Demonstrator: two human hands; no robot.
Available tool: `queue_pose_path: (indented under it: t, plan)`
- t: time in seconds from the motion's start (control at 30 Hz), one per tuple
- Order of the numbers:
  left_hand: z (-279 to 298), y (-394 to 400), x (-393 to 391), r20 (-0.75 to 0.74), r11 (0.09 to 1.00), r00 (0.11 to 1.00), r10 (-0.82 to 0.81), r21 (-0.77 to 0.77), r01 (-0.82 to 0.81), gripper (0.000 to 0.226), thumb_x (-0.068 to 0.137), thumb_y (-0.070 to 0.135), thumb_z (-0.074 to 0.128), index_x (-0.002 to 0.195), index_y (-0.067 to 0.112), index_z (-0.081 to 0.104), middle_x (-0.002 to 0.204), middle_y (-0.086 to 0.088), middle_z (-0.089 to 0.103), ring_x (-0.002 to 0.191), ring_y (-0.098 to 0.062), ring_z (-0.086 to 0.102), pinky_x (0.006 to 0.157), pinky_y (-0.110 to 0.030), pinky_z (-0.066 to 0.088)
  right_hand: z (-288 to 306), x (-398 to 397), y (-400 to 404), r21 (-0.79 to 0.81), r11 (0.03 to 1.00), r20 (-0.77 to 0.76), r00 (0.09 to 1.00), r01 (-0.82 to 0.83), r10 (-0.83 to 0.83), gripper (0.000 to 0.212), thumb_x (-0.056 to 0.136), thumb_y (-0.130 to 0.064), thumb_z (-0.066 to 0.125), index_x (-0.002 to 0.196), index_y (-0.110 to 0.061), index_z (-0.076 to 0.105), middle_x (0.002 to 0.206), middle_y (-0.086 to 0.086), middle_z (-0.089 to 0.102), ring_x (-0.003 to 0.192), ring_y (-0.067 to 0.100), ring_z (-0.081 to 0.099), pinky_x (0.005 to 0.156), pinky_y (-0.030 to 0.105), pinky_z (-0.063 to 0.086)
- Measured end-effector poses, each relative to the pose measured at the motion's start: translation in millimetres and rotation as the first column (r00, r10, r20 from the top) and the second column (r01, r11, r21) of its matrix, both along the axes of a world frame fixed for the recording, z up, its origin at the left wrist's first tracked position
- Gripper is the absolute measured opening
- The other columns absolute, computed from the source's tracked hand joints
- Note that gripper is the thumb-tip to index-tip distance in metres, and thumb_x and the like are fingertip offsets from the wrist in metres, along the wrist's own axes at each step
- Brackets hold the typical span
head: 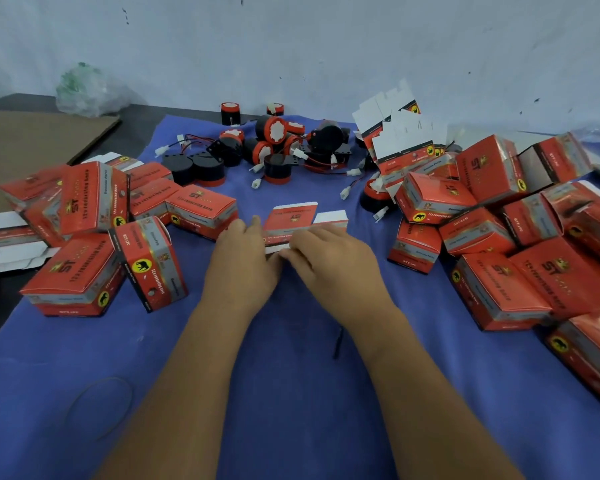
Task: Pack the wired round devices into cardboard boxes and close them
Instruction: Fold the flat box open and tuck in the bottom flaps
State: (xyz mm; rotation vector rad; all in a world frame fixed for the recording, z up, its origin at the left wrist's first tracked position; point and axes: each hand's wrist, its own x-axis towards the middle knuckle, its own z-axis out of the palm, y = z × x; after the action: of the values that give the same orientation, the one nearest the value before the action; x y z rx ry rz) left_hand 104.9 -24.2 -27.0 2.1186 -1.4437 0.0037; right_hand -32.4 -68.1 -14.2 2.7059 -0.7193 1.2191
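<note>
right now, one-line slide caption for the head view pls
Both hands, left hand and right hand, work a flat box on the blue cloth.

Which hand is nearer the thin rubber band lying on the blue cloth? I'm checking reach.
Left. The left hand is up from the rubber band; the right hand is farther right.

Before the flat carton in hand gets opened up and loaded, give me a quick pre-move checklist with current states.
1. Both hands on the flat carton: ok; left hand and right hand hold its near edge.
2. Carton squared open: not ok, it lies flat.
3. Wired round devices available: ok, a pile lies beyond the carton.
4. Blue cloth free near the hands: ok.
5. Firmness of grip: cannot tell.
</note>
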Motion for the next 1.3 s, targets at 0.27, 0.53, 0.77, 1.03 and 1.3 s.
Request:
queue_pose_path:
  t: [0.27, 0.53, 0.77, 1.03, 1.3]
  plan:
    - [-2, 3, -9, -0.011, 0.994, 1.0, -0.011, -0.112, 0.01, 0.036, 0.101, 0.021, 0.046, 0.134, 0.014, 0.059, 0.125, -0.015, 0.051, 0.109, -0.033, 0.049, 0.077, -0.038, 0.043, -3, 3, -7, 0.696, 0.693, 0.319, 0.946, -0.187, -0.065, 0.085, 0.084, -0.029, 0.076, 0.152, -0.029, 0.024, 0.157, -0.02, 0.019, 0.147, 0.001, 0.011, 0.115, 0.013, 0.018]
    - [14, 4, -7, -0.583, 0.88, 0.795, -0.166, -0.452, -0.147, 0.053, 0.103, 0.016, 0.045, 0.146, 0.047, 0.037, 0.127, 0.02, 0.054, 0.103, 0.005, 0.056, 0.073, -0.01, 0.044, -5, 16, -3, 0.536, 0.807, 0.227, 0.963, -0.248, 0.145, 0.087, 0.084, -0.009, 0.069, 0.153, -0.023, 0.019, 0.163, -0.008, 0.003, 0.139, -0.019, -0.004, 0.097, -0.005, 0.022]
    - [25, 5, -10, -0.901, 0.853, 0.328, -0.283, -0.393, -0.343, 0.049, 0.091, -0.003, 0.043, 0.093, 0.038, 0.069, 0.1, 0.004, 0.071, 0.086, -0.018, 0.069, 0.054, -0.027, 0.056, -6, 11, -1, 0.406, 0.913, -0.077, 0.994, -0.037, 0.075, 0.086, 0.079, -0.035, 0.076, 0.151, -0.019, 0.032, 0.159, 0.002, 0.026, 0.149, 0.019, 0.015, 0.117, 0.052, 0.022]
    - [17, 16, -3, -0.496, 0.885, 0.824, -0.274, -0.464, 0.015, 0.051, 0.073, 0.058, 0.055, 0.11, 0.022, 0.056, 0.124, 0.008, 0.056, 0.121, -0.011, 0.052, 0.097, -0.03, 0.045, 4, -3, -1, 0.566, 0.796, 0.415, 0.908, -0.215, -0.05, 0.039, 0.078, -0.01, 0.079, 0.115, -0.013, 0.067, 0.119, -0.006, 0.06, 0.11, -0.009, 0.052, 0.089, 0.005, 0.039]
    - [14, 16, 2, -0.474, 0.877, 0.791, -0.386, -0.453, 0.156, 0.032, 0.082, 0.038, 0.074, 0.09, 0.031, 0.044, 0.124, 0.027, 0.057, 0.116, 0.02, 0.046, 0.084, -0.009, 0.042, 14, -15, -6, 0.706, 0.553, 0.587, 0.803, -0.443, -0.105, 0.078, 0.077, -0.003, 0.08, 0.139, -0.029, 0.041, 0.13, 0.001, 0.058, 0.126, 0.012, 0.053, 0.105, 0.04, 0.046]
